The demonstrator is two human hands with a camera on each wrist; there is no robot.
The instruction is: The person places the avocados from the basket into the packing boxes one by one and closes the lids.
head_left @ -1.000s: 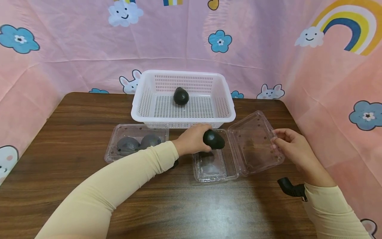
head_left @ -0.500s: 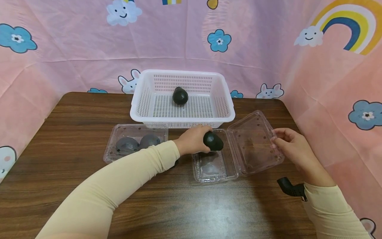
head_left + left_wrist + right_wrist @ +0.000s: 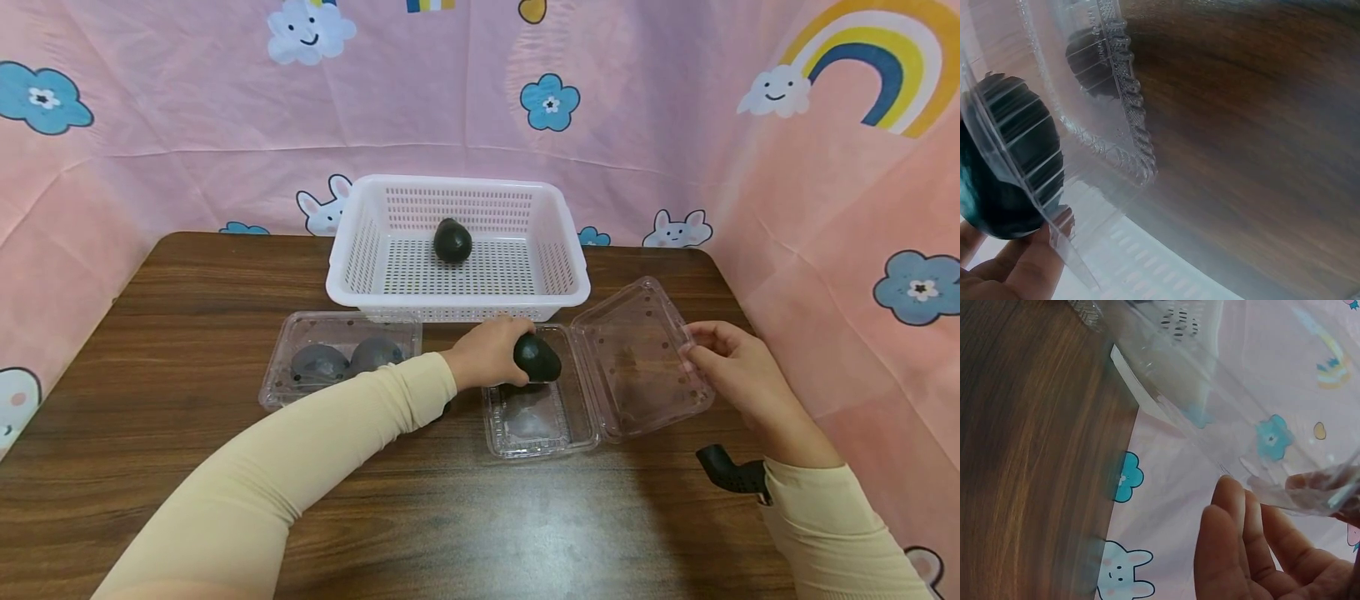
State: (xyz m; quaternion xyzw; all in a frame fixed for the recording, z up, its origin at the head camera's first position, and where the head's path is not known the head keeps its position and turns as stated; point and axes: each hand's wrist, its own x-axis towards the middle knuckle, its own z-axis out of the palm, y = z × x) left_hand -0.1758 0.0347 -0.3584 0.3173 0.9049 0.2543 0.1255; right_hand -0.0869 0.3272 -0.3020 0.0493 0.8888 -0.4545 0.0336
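Carrying everything, the dark wood-grain surface (image 3: 420, 517) has a white slotted basket (image 3: 459, 300) on it, just behind an open clear clamshell (image 3: 587, 385). Left of the open clamshell, and apart from it, sits a closed clamshell (image 3: 378, 327) with two avocados (image 3: 320, 365) inside, hazy through the plastic. The open clamshell's lid (image 3: 637, 367) folds out to the right; the right hand (image 3: 738, 371) pinches its outer edge, thumb and fingers nearly together. Above the open clamshell's left side, the left hand (image 3: 486, 354) has its grip spread only as wide as the held avocado (image 3: 540, 358), curled round it. That fruit is over the rear of the base (image 3: 532, 425), on the left hand's right, far nearer to it than to the right hand; its long axis slants from back left to front right. Whether its underside touches plastic I cannot tell. Behind the open clamshell, one lone avocado (image 3: 453, 242) rests in the basket.
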